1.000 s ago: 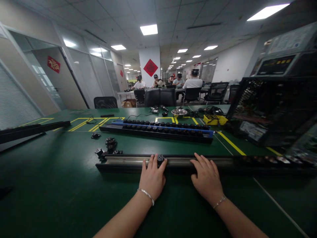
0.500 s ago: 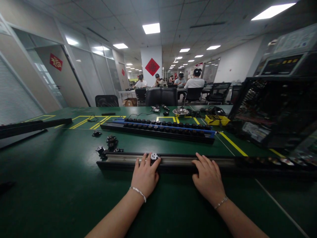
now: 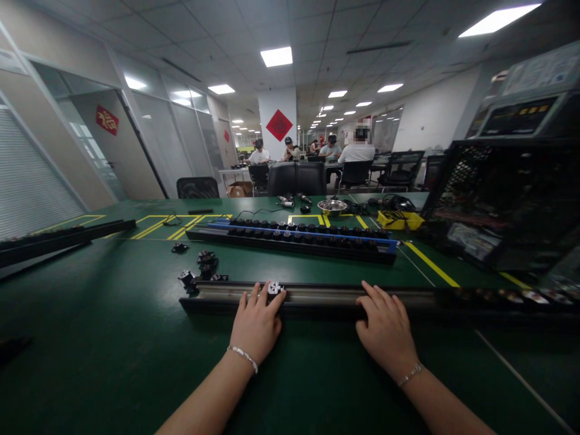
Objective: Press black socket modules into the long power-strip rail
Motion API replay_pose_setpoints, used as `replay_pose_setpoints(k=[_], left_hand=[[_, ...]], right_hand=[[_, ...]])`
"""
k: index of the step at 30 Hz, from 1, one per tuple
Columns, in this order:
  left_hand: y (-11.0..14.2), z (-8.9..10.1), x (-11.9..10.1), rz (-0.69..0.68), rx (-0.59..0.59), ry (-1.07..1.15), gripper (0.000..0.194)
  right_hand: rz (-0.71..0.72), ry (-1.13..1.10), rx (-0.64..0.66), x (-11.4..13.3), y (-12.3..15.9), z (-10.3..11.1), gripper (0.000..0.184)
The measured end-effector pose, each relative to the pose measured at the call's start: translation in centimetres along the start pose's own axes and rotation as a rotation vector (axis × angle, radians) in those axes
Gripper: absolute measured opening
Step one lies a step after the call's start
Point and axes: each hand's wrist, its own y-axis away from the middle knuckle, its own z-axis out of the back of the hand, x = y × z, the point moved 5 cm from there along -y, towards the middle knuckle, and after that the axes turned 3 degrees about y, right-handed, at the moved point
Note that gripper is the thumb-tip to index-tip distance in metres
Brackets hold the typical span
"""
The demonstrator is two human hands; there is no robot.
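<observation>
A long black rail with a silvery channel [image 3: 317, 295] lies across the green table [image 3: 113, 350] in front of me. My left hand [image 3: 256, 323] rests on its left part, fingertips closed on a small black-and-white socket module [image 3: 274, 288] seated in the channel. My right hand [image 3: 387, 329] lies flat on the rail further right, fingers spread, holding nothing. The rail's right end [image 3: 512, 297] carries several fitted modules.
Loose black modules [image 3: 206, 266] lie by the rail's left end. Behind it is a filled black-and-blue strip [image 3: 294, 232], a metal bowl [image 3: 332, 206] and a yellow tray [image 3: 399, 219]. A black mesh case [image 3: 498, 199] stands right, another rail [image 3: 63, 238] left. People [image 3: 357, 151] sit far back.
My left hand has slid leftwards along the rail, taking the small module with it. My right hand has stayed in place on the rail.
</observation>
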Motion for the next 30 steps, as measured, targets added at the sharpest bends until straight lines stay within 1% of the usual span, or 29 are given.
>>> replay_pose_setpoints(k=[9, 16, 23, 27, 30], left_hand=[[0.0, 0.0, 0.5, 0.014, -0.007, 0.015, 0.052], [0.1, 0.2, 1.1, 0.029, 0.010, -0.017, 0.052], [0.3, 0.6, 2.2, 0.062, 0.060, -0.066, 0.056], [0.3, 0.4, 2.6, 0.083, 0.116, -0.072, 0.057], [0.3, 0.3, 3.0, 0.091, 0.132, -0.068, 0.058]], right_hand=[[0.004, 0.002, 0.004, -0.1, 0.0, -0.1, 0.028], [0.013, 0.000, -0.001, -0.2, 0.0, -0.2, 0.027], [0.008, -0.003, 0.010, -0.3, 0.0, -0.4, 0.027], [-0.001, -0.005, 0.028, -0.3, -0.1, -0.3, 0.028], [-0.008, -0.005, 0.037, -0.2, -0.1, -0.1, 0.029]])
